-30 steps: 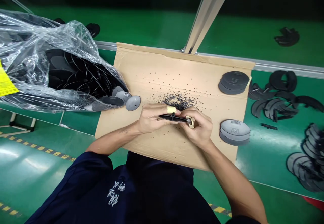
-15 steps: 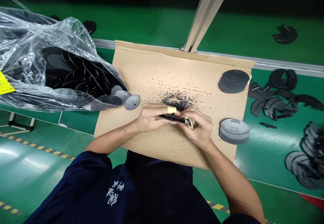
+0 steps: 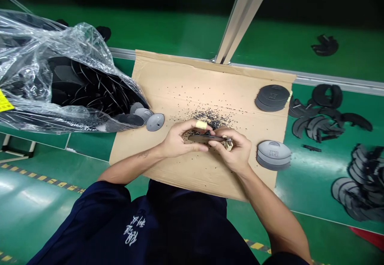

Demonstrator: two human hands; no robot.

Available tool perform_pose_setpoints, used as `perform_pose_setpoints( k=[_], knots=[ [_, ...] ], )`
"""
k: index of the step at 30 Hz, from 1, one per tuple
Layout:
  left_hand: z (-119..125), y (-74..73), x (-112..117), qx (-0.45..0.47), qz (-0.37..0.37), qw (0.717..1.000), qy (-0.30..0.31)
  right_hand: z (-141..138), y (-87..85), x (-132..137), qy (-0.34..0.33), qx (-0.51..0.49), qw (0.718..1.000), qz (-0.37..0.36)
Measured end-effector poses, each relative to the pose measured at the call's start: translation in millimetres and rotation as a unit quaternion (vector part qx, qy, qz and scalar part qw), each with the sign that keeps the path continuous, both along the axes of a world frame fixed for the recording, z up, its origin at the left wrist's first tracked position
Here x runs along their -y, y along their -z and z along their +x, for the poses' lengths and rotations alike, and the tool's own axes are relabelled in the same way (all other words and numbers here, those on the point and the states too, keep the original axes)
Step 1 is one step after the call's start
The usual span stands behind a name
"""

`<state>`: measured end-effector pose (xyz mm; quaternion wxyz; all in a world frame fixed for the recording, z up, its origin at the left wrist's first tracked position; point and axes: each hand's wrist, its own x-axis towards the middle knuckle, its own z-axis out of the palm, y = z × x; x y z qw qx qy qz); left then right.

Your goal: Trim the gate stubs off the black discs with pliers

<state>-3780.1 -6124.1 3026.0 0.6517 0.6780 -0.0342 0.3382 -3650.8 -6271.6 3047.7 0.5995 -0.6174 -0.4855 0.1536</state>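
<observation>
My left hand (image 3: 177, 140) grips a thin dark oval plastic cover (image 3: 198, 138), seen nearly edge-on, with its thumb on the near side. Yellow tape (image 3: 201, 124) wraps one finger of that hand. My right hand (image 3: 237, 150) is closed around a small metal tool (image 3: 229, 142) with pale wrapping; its exact kind is hidden by the fingers. Fingertips of the right hand also meet the cover's right end. Just beyond both hands, many tiny black plastic bits (image 3: 210, 117) lie scattered on a cardboard sheet (image 3: 186, 169).
To the left, a clear plastic bag (image 3: 87, 37) holds many dark covers, some spilling out at its mouth (image 3: 155, 122). Two stacks of oval covers, one dark (image 3: 272, 97) and one greyer (image 3: 274, 153), stand at right. Curved black parts (image 3: 324, 127) lie beyond. A metal post (image 3: 237, 29) rises behind.
The cover has tilted, showing more of its flat face. My left thumb has come away from the cover's edge toward me, and the view has shifted slightly.
</observation>
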Motion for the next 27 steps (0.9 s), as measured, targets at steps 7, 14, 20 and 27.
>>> perform_pose_setpoints(
  k=[7,14,20,27],
  knots=[
    [2.4,-0.9,-5.3,0.001,0.094,0.991,-0.095,21.7,-22.8,9.7,0.022,0.102,0.992,-0.077],
    [6.0,3.4,-5.9,0.033,0.122,0.989,-0.075,23.8,-10.9,7.6,0.021,0.350,0.933,-0.080],
    [6.7,6.3,-6.7,0.038,0.121,0.990,-0.068,26.1,-9.3,9.9,0.013,0.407,0.908,-0.103],
    [6.6,8.5,-10.5,0.058,0.157,0.984,-0.064,27.0,-7.7,13.3,0.019,0.440,0.891,-0.107]
  ],
)
